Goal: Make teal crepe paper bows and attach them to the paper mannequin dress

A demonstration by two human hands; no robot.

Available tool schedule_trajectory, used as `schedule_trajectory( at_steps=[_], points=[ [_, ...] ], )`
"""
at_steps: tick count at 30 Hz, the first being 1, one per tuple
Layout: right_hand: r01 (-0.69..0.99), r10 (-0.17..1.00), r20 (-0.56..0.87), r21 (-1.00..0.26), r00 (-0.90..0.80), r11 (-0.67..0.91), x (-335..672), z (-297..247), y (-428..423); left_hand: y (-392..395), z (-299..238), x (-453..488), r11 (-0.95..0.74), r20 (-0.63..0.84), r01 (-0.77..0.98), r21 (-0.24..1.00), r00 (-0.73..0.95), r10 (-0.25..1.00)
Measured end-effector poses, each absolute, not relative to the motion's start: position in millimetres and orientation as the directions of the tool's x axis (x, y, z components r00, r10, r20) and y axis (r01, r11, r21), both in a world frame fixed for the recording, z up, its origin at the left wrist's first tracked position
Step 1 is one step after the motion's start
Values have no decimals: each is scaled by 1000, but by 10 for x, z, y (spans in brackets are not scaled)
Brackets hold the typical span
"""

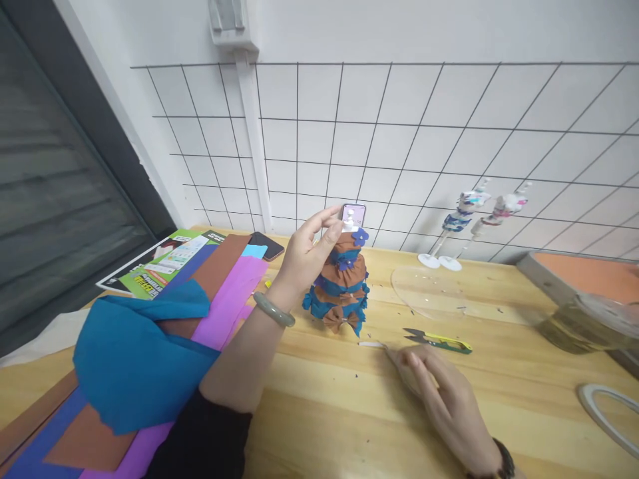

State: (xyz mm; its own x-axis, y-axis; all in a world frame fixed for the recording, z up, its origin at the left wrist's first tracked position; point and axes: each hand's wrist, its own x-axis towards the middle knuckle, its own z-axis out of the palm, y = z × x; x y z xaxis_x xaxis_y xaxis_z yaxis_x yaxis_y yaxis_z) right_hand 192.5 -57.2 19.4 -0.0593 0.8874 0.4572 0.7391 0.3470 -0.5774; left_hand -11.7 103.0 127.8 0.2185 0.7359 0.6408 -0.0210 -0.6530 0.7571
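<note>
A small dress form [343, 283] stands upright on the table, clad in a tiered dress of brown and blue crepe paper with ruffles, a bow and dark blue flowers. My left hand [313, 243] is closed around its white top, thumb on the near side. A thin white strip [372, 344] juts from the fingertips of my right hand [436, 386], which is curled low over the wooden table. Just beyond that hand lie yellow-green thread snips [438, 340]. Whether the strip is firmly pinched is hard to see.
Crepe paper sheets [144, 359] in blue, brown and purple cover the left side. A phone [354, 214] leans at the wall, and a dark phone [267, 246] lies behind the sheets. Two small dress forms [464, 213], a jar [589, 322] and a tape roll [606, 416] are right.
</note>
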Motion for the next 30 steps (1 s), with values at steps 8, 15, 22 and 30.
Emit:
schedule_trajectory(
  at_steps=[8, 15, 22, 30],
  points=[
    [794, 850, 479, -419, -219, 441, 2006, 48, -867, 1057, 1464, 0, -687, 661, 91, 721, 210, 721],
    [786, 842, 493, -422, -218, 451, 1993, 116, -852, 1103, 1542, 6, -624, 589, 145, 768, 221, 777],
    [774, 856, 487, -469, -175, 425, 2041, 99, -864, 957, 1599, -77, -577, 580, 268, 771, 79, 811],
    [763, 856, 497, -497, -141, 414, 2055, 73, -859, 597, 1187, -431, -528, 598, 380, 760, -89, 797]
  ],
)
